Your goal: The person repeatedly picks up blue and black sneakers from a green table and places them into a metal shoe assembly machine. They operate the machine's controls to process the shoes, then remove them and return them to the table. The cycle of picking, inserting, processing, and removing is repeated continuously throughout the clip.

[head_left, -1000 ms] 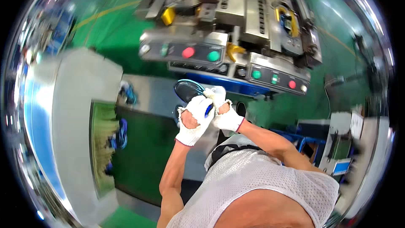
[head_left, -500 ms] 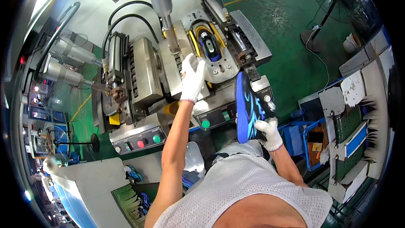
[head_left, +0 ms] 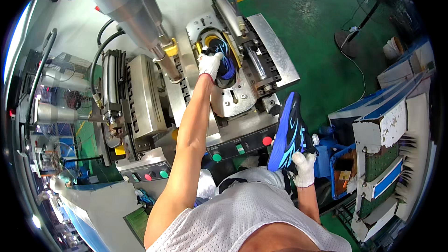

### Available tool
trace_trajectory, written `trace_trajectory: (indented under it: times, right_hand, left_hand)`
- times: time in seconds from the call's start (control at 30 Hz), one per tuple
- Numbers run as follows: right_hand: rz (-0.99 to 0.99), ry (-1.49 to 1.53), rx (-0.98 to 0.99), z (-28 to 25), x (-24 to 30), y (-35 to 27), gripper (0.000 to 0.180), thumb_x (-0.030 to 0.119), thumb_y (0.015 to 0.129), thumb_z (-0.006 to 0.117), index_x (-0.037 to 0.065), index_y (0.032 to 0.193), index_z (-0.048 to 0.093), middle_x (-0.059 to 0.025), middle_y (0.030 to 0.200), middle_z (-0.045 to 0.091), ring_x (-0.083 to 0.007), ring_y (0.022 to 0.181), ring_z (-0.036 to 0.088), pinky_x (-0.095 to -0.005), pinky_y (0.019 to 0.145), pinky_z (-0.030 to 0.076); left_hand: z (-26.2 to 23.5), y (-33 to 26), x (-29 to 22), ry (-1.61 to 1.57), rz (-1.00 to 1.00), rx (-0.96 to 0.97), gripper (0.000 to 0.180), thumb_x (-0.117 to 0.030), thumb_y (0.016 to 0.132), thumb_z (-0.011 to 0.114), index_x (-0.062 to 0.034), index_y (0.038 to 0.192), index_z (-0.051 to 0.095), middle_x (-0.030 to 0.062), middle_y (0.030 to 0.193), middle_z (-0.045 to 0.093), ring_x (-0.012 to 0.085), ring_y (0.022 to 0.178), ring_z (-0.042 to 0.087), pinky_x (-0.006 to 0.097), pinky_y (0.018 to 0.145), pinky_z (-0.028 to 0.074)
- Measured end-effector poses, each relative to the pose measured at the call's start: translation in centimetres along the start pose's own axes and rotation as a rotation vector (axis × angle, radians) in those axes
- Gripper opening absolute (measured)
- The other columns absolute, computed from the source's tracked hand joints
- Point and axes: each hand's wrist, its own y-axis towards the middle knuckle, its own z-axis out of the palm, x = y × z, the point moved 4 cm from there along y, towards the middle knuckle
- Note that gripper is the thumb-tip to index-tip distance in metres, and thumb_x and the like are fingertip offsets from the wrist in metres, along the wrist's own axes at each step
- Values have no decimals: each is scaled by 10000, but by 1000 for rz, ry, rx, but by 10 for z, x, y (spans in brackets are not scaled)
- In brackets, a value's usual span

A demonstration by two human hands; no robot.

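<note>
My gloved left hand [head_left: 209, 64] reaches into the press's oval well and is closed on the near left side of a black and blue shoe [head_left: 227, 68]. That shoe appears tilted, its blue-striped upper showing; the exact finger grip is partly hidden. Lower right, my gloved right hand [head_left: 303, 169] is closed around the heel end of another sports shoe [head_left: 290, 135], black with light blue stripes and a blue-violet sole. This shoe points toe-up, away from me, with its sole turned to the left. A metal plate [head_left: 233, 101] surrounds the well's near end.
A steel press column [head_left: 168, 67] stands left of the well, with a cylinder [head_left: 255, 60] to the right. Along the machine's front runs a control panel [head_left: 240, 148] with coloured buttons. A blue crate [head_left: 343, 172] and a brush-edged rack [head_left: 385, 158] stand at right; a pedestal fan [head_left: 347, 42] beyond.
My left hand has moved forward from the well's edge onto the shoe inside, which now sits tilted. My right hand and its shoe have shifted slightly down. The camera view has shifted.
</note>
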Motion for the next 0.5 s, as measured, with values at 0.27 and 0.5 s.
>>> trace_trajectory:
  times: [0.27, 0.5]
  right_hand:
    - [-57, -9, 119, 118, 47, 70, 323, 180, 882, 761, -23, 1128, 709, -74, 1011, 720, -130, 898, 666, -315, 798, 546]
    - [-279, -1073, 220, 285, 65, 271, 611, 416, 790, 744, -11, 1220, 664, -205, 1144, 700, -296, 1058, 683, -405, 921, 537]
  left_hand:
    - [-119, -159, 20, -411, 181, 32, 696, -167, 830, 795, 24, 1428, 493, 128, 1278, 628, 181, 1119, 609, 331, 991, 490]
    - [-207, -339, 146, -302, -39, 99, 627, -59, 781, 744, 3, 1361, 513, 84, 1307, 578, 199, 1215, 547, 353, 1072, 424]
